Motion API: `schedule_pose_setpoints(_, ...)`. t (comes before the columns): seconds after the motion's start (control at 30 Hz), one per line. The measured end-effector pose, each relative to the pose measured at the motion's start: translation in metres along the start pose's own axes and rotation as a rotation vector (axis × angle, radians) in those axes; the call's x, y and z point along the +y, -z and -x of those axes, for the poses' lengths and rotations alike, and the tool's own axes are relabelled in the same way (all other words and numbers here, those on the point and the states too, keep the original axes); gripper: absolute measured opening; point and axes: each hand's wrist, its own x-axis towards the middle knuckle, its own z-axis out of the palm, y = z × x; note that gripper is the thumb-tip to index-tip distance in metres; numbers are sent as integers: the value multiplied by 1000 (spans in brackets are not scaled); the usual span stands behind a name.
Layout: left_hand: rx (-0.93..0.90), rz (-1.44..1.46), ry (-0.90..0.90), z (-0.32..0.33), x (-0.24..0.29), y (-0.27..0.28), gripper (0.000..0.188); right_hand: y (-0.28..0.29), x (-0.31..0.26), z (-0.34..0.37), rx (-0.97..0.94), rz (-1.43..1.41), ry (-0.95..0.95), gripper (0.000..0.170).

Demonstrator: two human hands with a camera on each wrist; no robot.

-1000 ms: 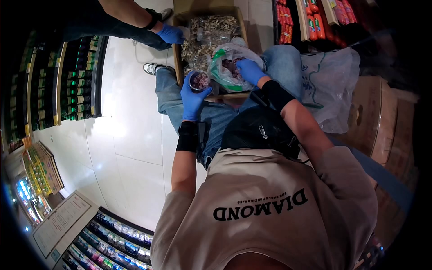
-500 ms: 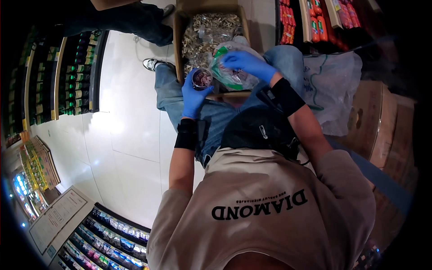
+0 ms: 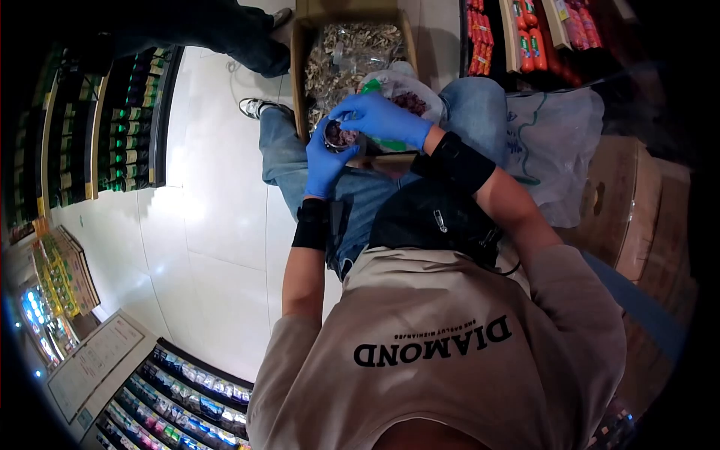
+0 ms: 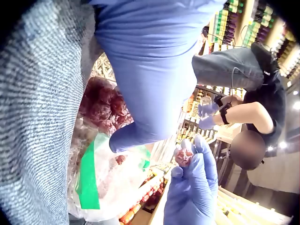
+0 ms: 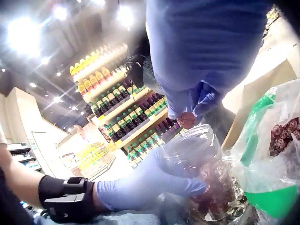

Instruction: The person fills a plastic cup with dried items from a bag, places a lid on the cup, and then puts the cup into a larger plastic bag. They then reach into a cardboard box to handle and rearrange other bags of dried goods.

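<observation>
Both hands wear blue gloves. My left hand (image 3: 322, 171) grips a clear plastic jar (image 5: 216, 180) round its side, its mouth facing up. Wrinkled purplish-red dried fruits (image 3: 342, 136) lie inside it. Over the jar's mouth, my right hand (image 3: 384, 120) pinches a single dried fruit (image 5: 186, 120) between fingertips and thumb; the left wrist view also shows this hand with the fruit. Beside the jar a clear plastic bag (image 5: 246, 140) with green stripes stands open, and more dried fruits (image 4: 104, 107) fill it.
Below the hands, between the knees, a cardboard box (image 3: 298, 90) holds bagged brownish dried goods (image 3: 360, 41). Another gloved person (image 4: 255, 115) holds a clear container opposite. Shelves of bottles (image 3: 131, 135) stand left; cartons (image 3: 611, 202) and an empty-looking plastic bag (image 3: 559, 142) lie right.
My right hand has come out of the striped bag and moved left to the jar, with a dried fruit pinched. My left hand keeps its grip on the jar. The other person's hand has left the box.
</observation>
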Motion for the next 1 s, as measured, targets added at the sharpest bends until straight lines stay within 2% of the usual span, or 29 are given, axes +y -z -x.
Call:
schedule_pose_setpoints(0.13, -34, 12, 53, 0, -1, 1, 75, -5, 3, 0, -4, -55, 2, 30)
schedule_pose_setpoints(0.23, 21, 27, -9, 2, 3, 0, 74, 2, 9, 4, 19, -87, 18, 28)
schedule_pose_setpoints(0.3, 21, 19, -9, 2, 3, 1, 73, 15, 15, 10, 134, -81, -17, 26)
schedule_pose_setpoints(0.33, 19, 11, -8, 2, 1, 1, 73, 21, 30, 14, 133, -79, -15, 26)
schedule_pose_setpoints(0.47, 43, -22, -44, 0, -4, 1, 74, 47, 65, 33, 132, -98, -150, 20)
schedule_pose_setpoints(0.53, 18, -32, -42, 1, 1, 2, 72, 50, 92, 45, 108, 237, -221, 17)
schedule_pose_setpoints(0.57, 17, -33, -49, 0, 2, 1, 72, 49, 104, 49, 113, 239, -217, 17)
schedule_pose_setpoints(0.63, 30, -38, -40, 0, -3, 1, 72, 44, 119, 52, 119, 361, -368, 20)
schedule_pose_setpoints(0.8, 32, -22, -40, 0, -10, 2, 74, 33, 124, 51, 79, 424, -301, 27)
schedule_pose_setpoints(0.87, 62, -72, -40, 2, 0, 0, 74, 30, 130, 48, 6, 538, -242, 25)
schedule_pose_setpoints(0.93, 60, 18, 1, 4, -3, -2, 75, 20, 151, 50, 14, 483, -179, 25)
schedule_pose_setpoints(1.0, 58, -3, 43, 5, -1, -1, 76, 18, 144, 50, -71, 465, -241, 28)
